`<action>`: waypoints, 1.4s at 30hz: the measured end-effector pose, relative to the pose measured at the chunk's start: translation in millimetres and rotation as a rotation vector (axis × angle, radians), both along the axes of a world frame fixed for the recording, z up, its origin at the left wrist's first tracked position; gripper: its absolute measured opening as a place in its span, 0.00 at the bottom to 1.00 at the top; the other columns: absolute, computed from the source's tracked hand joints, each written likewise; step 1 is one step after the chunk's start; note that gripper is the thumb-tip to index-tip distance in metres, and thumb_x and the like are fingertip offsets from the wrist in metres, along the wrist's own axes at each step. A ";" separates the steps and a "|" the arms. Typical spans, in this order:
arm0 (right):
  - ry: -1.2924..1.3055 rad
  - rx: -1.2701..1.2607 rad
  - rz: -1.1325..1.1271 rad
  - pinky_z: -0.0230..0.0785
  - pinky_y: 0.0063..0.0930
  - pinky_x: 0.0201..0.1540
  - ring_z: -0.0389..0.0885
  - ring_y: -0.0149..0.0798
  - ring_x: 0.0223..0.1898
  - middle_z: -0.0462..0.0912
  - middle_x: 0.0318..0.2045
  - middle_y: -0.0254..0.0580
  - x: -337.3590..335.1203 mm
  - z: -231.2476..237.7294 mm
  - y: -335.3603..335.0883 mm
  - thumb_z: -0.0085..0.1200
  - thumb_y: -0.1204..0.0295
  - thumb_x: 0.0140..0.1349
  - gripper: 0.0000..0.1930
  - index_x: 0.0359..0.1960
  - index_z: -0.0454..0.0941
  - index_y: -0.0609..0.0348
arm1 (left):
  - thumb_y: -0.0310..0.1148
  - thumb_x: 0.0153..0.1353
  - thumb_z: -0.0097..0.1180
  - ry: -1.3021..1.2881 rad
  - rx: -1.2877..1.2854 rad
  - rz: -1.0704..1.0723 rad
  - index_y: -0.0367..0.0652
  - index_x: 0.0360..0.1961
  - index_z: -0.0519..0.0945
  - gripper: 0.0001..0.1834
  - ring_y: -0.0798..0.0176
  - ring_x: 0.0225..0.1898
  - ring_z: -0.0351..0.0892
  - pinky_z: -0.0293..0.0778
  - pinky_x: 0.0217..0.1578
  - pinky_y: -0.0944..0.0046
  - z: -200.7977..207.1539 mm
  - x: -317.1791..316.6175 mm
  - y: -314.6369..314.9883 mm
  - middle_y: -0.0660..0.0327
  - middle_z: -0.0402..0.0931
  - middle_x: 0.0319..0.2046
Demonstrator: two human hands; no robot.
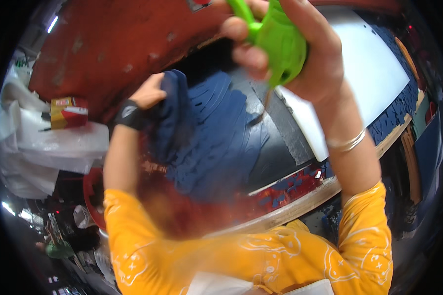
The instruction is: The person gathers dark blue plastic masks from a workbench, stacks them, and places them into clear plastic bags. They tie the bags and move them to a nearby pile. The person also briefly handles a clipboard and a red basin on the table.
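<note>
High in the view my right hand point(315, 54) is wrapped round a bright green plastic tool point(280, 46), which has a rounded body and a lever-like arm. Its exact kind is not clear. A thin brown strand point(267, 103) with a dark end shows just below the tool. My left hand point(151, 92), with a black band at the wrist, grips the upper edge of a bent dark blue piece of sheet material point(170, 120). The fingertips are partly hidden behind it. More dark blue cut pieces point(214, 132) lie spread in overlapping layers beside it, blurred toward me.
A black board point(285, 160) lies under the blue pieces, with a white board point(364, 64) to its right. Blue scraps point(280, 191) litter the red table near its wooden edge point(290, 209). At left, a yellow and red box point(69, 114) rests on clear plastic sheeting point(27, 142).
</note>
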State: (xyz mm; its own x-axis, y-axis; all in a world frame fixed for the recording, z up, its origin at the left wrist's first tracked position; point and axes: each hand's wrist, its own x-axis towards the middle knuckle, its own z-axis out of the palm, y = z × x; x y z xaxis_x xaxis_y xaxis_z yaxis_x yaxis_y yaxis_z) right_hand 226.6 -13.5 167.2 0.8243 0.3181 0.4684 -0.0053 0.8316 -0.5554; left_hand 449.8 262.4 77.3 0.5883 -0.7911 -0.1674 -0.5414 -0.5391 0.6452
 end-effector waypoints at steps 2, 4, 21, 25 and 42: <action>-0.096 -0.225 -0.323 0.70 0.23 0.28 0.78 0.29 0.28 0.78 0.33 0.40 2.3 -1.9 19.2 0.56 0.66 0.60 0.19 0.50 0.72 0.63 | 0.27 0.43 0.51 0.081 0.017 -0.112 0.30 0.56 0.69 0.33 0.57 0.54 0.69 0.64 0.57 0.62 -41.5 16.6 -50.4 0.49 0.73 0.52; -0.083 -0.656 -0.879 0.67 0.20 0.25 0.75 0.27 0.22 0.77 0.23 0.35 10.2 -2.6 30.6 0.57 0.63 0.60 0.17 0.43 0.76 0.65 | 0.29 0.48 0.53 -0.020 0.088 -0.102 0.35 0.60 0.68 0.33 0.56 0.60 0.65 0.59 0.62 0.61 -58.8 15.2 -60.6 0.49 0.68 0.59; -0.042 -0.196 -0.316 0.72 0.20 0.23 0.76 0.26 0.19 0.78 0.22 0.36 -2.6 -7.3 91.7 0.66 0.58 0.52 0.21 0.36 0.80 0.66 | 0.19 0.40 0.53 -0.065 -0.224 0.306 0.32 0.60 0.65 0.38 0.62 0.53 0.70 0.64 0.57 0.67 -55.6 -114.6 37.5 0.53 0.71 0.52; -0.135 -0.293 -0.439 0.68 0.18 0.21 0.74 0.24 0.19 0.77 0.19 0.35 -3.6 -7.1 112.2 0.64 0.60 0.53 0.19 0.37 0.81 0.64 | 0.18 0.40 0.53 0.004 -0.248 0.364 0.31 0.61 0.64 0.39 0.63 0.54 0.69 0.63 0.58 0.67 -52.1 -116.4 37.8 0.54 0.70 0.54; -0.019 -1.017 -0.611 0.61 0.32 0.62 0.68 0.42 0.61 0.68 0.60 0.57 -21.0 -130.3 161.3 0.64 0.66 0.52 0.40 0.64 0.58 0.66 | 0.37 0.43 0.68 0.782 -0.915 0.258 0.39 0.61 0.66 0.42 0.60 0.51 0.76 0.72 0.54 0.60 -78.1 -142.0 126.0 0.58 0.74 0.52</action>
